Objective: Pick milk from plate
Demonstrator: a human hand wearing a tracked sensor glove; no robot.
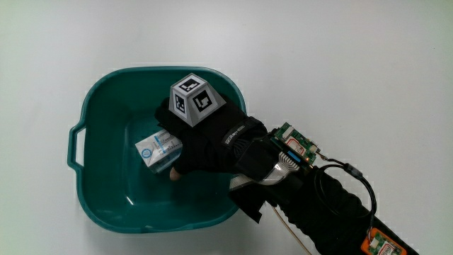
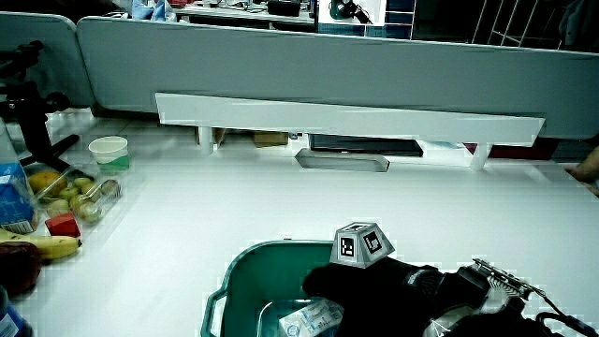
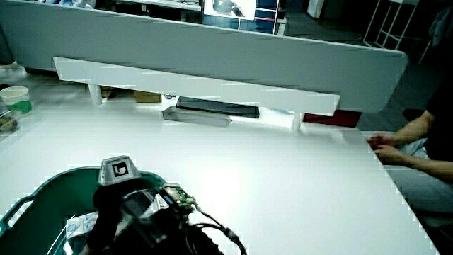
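A small white and blue milk carton lies inside a teal plastic basin with a handle at its rim. The gloved hand reaches into the basin and its fingers are curled around the carton, gripping it near the basin's floor. The patterned cube sits on the back of the hand. In both side views the carton shows low in the basin, under the hand. The forearm carries a small circuit board and cables.
At the table's edge in a side view stand a white cup, a clear tray of fruit, a banana and a blue carton. A low grey partition runs along the table's far end, with a white shelf in front of it.
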